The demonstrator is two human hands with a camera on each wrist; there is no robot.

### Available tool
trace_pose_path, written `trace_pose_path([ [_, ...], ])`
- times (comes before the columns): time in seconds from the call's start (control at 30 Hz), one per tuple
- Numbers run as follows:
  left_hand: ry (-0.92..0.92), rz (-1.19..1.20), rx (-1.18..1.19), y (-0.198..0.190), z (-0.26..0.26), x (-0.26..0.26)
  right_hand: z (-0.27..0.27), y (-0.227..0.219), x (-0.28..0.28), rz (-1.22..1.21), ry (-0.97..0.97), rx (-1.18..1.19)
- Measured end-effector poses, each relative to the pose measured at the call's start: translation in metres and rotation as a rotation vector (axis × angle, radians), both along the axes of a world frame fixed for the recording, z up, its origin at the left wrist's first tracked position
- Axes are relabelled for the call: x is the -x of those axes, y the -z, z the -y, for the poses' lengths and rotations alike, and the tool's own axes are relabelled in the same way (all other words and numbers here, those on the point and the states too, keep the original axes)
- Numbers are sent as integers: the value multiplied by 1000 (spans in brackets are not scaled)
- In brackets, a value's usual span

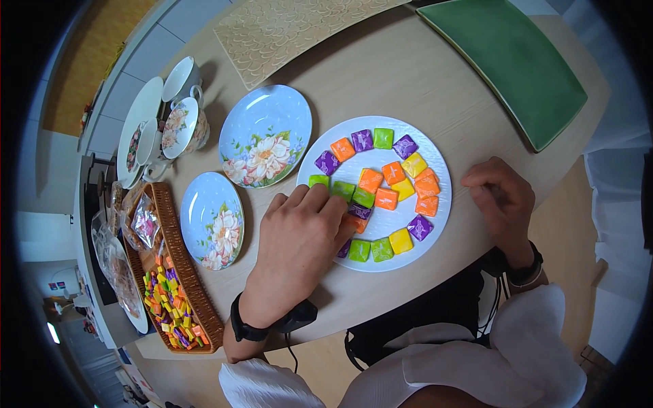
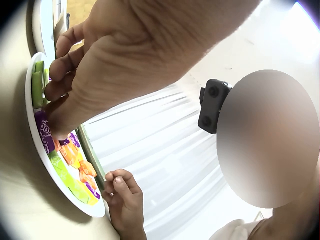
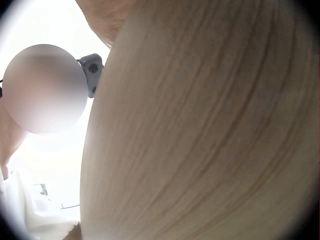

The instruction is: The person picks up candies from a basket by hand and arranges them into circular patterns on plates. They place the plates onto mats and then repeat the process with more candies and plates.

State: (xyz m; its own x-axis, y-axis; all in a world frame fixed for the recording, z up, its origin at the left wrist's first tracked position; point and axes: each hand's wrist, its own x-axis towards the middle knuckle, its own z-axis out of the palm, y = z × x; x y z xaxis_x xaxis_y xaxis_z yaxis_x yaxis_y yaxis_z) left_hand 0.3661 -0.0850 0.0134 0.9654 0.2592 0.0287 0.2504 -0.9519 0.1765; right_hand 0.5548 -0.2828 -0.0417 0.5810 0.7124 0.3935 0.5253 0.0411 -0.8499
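Note:
The left hand (image 1: 292,238) reaches over the left part of a white plate (image 1: 435,217), palm down with bent fingers. Its fingertips are right at an orange wrapped candy (image 1: 356,222) and a purple one (image 1: 359,209); I cannot tell whether they pinch one. Square candies in orange, purple, green and yellow follow the plate's rim, with others further in. In the left wrist view the thumb side is down beside a purple candy (image 2: 44,131). Near the table's right edge, the right hand (image 1: 500,197) has loosely curled fingers and holds nothing visible.
Two floral blue plates (image 1: 262,102) (image 1: 201,197) lie left of the white plate. Beyond them are floral cups (image 1: 178,129). A wicker basket (image 1: 187,285) holds many small candies. A textured beige tray (image 1: 279,34) and a green tray (image 1: 510,61) sit at the back.

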Motion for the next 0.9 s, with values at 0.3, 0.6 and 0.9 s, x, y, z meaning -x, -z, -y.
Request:
trace_pose_path([
  [0.3, -13, -33, 44, -11, 1, -6, -4, -3, 2, 112, -27, 29],
  [0.6, -185, 280, 13, -76, 1, 0, -21, -32, -1, 690, -325, 232],
  [0.9, -311, 481, 196, -104, 7, 34, -38, -52, -1, 1053, -441, 491],
])
